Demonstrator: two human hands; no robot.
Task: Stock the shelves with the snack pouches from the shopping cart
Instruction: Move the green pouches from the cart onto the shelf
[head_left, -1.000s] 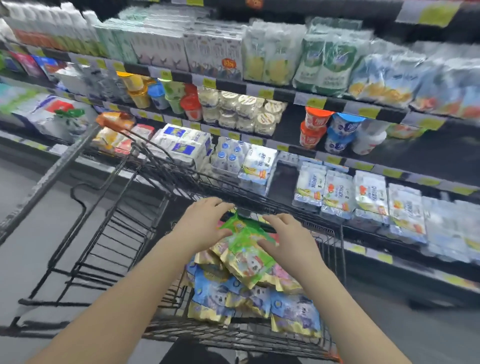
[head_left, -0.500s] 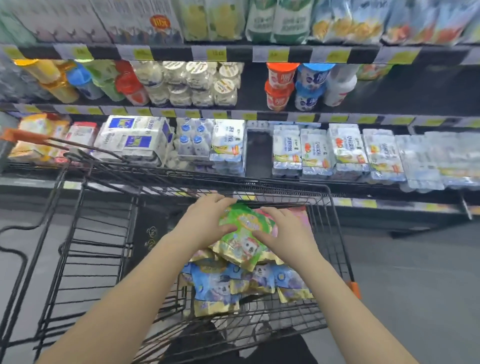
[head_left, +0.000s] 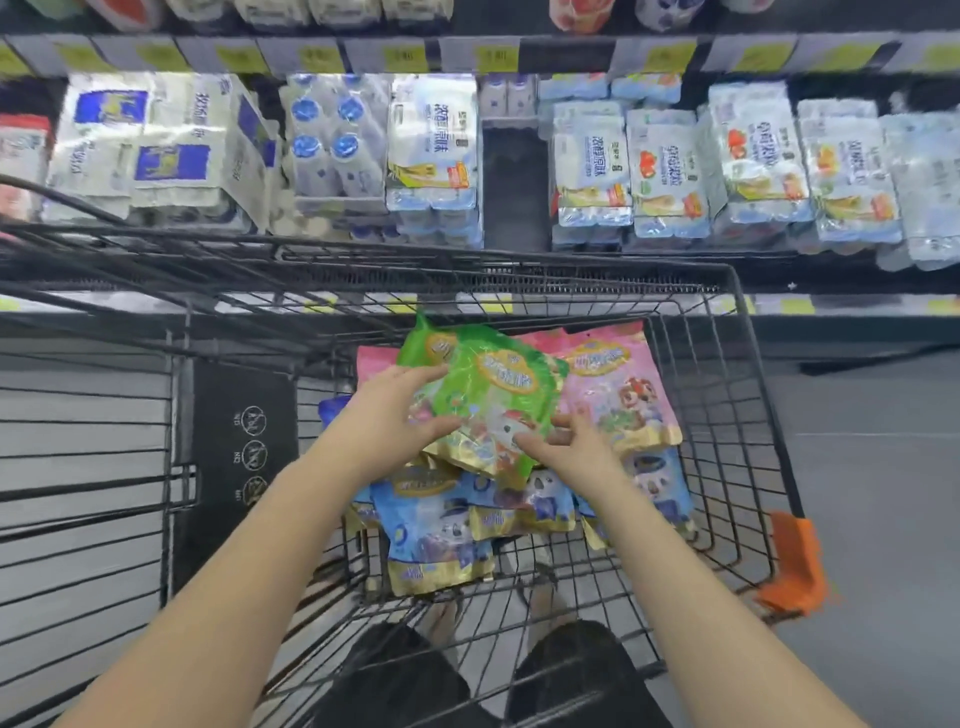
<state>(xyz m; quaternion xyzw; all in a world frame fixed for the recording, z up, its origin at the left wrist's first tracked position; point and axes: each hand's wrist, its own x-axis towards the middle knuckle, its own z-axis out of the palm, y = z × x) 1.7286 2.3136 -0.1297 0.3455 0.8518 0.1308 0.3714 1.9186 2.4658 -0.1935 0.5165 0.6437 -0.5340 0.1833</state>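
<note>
In a supermarket aisle, a black wire shopping cart (head_left: 748, 374) stands before a shelf (head_left: 467, 54) lined with yellow price tags and wrapped multipacks (head_left: 431, 150). Inside the cart, the left hand (head_left: 395, 410) holds a green pouch (head_left: 488, 384) by its left edge between thumb and fingers, while the right hand (head_left: 576, 447) lays spread fingers against its lower right corner. One green pouch tops two pink pouches (head_left: 618, 384) and at least three blue pouches (head_left: 436, 525).

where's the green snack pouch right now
Head view, centre: the green pouch lies on top of the pile in the cart, between the left hand and right hand, overlapping the pink pouch on its right, above the blue pouches.
</note>
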